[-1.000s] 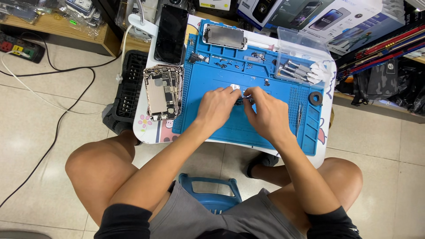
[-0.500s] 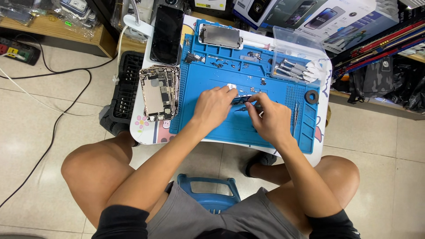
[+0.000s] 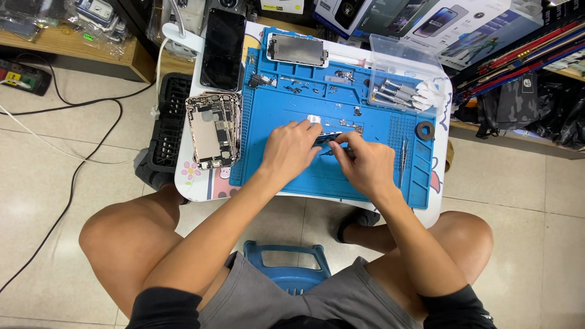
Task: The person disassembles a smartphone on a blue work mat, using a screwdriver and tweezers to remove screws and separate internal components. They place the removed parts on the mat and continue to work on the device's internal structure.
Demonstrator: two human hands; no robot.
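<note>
Both hands meet over the middle of the blue silicone repair mat (image 3: 292,176): the left hand (image 3: 291,152) pinches one end of a small dark, flat phone component (image 3: 329,137), and the right hand (image 3: 364,166) closes on its other end, seemingly with a thin tool. The part could slip or bend if the grip tightens. Tiny loose screws and brackets (image 3: 350,123) just beyond the fingers could be knocked toward the mat's far edge.
</note>
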